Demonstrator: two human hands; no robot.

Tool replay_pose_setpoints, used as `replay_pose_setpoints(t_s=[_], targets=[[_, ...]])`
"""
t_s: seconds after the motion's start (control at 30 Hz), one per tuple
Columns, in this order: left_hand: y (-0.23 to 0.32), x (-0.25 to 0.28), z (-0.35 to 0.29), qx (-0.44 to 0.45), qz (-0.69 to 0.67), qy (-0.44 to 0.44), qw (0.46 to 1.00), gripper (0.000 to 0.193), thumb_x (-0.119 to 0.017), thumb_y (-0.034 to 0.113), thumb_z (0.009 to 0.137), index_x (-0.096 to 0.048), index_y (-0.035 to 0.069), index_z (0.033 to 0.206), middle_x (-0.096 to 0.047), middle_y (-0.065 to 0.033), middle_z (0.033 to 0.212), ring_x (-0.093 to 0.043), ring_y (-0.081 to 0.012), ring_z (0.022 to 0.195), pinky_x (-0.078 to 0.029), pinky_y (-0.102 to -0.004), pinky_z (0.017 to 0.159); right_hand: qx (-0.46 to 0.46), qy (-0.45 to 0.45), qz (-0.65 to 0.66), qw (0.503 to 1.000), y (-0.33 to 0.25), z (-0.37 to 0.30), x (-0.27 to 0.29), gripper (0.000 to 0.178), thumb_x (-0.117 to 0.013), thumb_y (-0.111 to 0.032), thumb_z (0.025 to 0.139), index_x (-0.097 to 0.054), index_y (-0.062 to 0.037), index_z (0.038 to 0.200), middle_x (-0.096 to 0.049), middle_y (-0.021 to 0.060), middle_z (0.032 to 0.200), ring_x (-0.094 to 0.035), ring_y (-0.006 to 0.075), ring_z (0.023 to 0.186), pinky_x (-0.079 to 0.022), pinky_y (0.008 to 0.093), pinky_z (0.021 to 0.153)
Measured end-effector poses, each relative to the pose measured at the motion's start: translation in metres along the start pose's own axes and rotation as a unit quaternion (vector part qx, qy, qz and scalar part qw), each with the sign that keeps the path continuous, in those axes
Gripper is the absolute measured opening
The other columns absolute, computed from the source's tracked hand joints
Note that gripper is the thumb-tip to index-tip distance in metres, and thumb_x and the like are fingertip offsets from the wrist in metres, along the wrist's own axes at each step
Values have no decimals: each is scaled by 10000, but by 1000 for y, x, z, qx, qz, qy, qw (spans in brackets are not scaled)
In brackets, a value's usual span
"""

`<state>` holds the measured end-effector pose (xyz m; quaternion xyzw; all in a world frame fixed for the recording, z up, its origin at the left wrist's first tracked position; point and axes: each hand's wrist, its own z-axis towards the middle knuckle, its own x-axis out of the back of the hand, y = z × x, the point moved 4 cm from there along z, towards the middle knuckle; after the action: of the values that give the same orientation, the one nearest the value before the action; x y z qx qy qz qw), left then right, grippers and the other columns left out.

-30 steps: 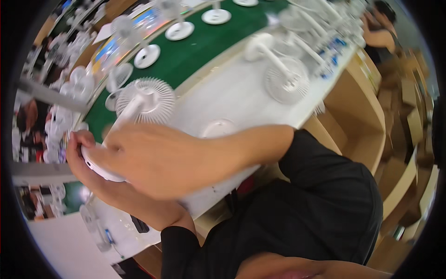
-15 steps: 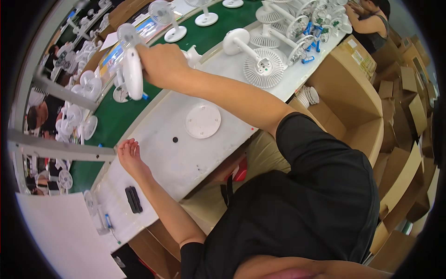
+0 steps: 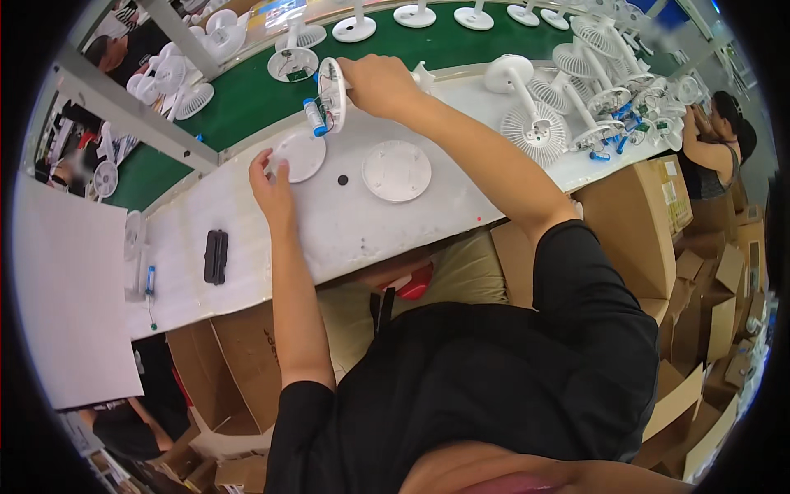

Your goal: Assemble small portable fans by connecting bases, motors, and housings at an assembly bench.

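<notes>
In my right hand (image 3: 380, 86), fingers wrapped round its stem, is a small white desk fan (image 3: 332, 95) held above the table's far edge. Its round base is turned on edge and faces left, the underside uncovered. A blue cylindrical battery (image 3: 314, 117) hangs out of that base on wires. My left hand (image 3: 271, 185) has thumb and fingers at the left rim of a round white plastic cover (image 3: 304, 156). A second round white cover (image 3: 397, 170) lies flat to the right, with a small black disc (image 3: 343, 179) between the two covers.
Beyond the white table (image 3: 321, 230) runs a green conveyor (image 3: 444, 37) carrying several fans. More fans with blue batteries (image 3: 621, 136) crowd the table's right end. A black case (image 3: 216, 257) lies at left. Cardboard boxes (image 3: 625, 222) stand at right; a metal post (image 3: 140, 107) rises far left.
The view has turned. My right hand has rotated the fan, so its open base and battery now show. A round cover has appeared on the table at my left hand.
</notes>
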<state>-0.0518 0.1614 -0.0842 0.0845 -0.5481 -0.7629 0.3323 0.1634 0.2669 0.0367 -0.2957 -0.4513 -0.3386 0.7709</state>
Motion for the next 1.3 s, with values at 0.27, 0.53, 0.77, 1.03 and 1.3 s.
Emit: replay_pose_setpoints(t_s=[0.27,0.53,0.77,1.03,1.3], targets=[[-7,0,13,-161,212,-85,960,416,-689,166,778,-613,56,1172,-565,-152,1308,-494,-341,1235,-353,-402,1080,-59,147,220,963,70,-14,86,341,-687,-200,754,-572,-45,1037,-696,176,871,-671,402,788,-528,456,683],[25,-12,2,-20,285,-78,955,282,-677,211,822,-647,83,1071,-435,-150,1451,-410,-335,1336,-340,-402,1099,-191,219,200,936,165,-100,242,319,-629,-168,845,-614,1,1115,-652,111,893,-579,233,752,-477,338,733],[21,-8,1,-24,284,-77,955,163,-634,154,828,-649,74,969,-462,-148,1428,-403,-336,1340,-335,-395,1102,-295,233,-11,926,314,-151,325,353,-632,-322,827,-666,3,960,-683,254,959,-642,390,877,-476,498,815],[17,-2,-10,-25,301,-50,952,126,-594,88,812,-647,73,926,-478,-150,1413,-417,-338,1329,-339,-387,1099,-359,214,-300,857,494,-106,313,179,-570,-146,837,-643,8,892,-644,193,816,-594,389,761,-491,454,741],[15,-14,-17,-52,301,-59,950,139,-596,64,786,-638,70,918,-494,-147,1400,-438,-340,1310,-351,-376,1083,-340,36,-103,934,738,-207,258,421,-557,-353,889,-672,-84,1192,-718,108,1062,-664,323,896,-516,407,824]])
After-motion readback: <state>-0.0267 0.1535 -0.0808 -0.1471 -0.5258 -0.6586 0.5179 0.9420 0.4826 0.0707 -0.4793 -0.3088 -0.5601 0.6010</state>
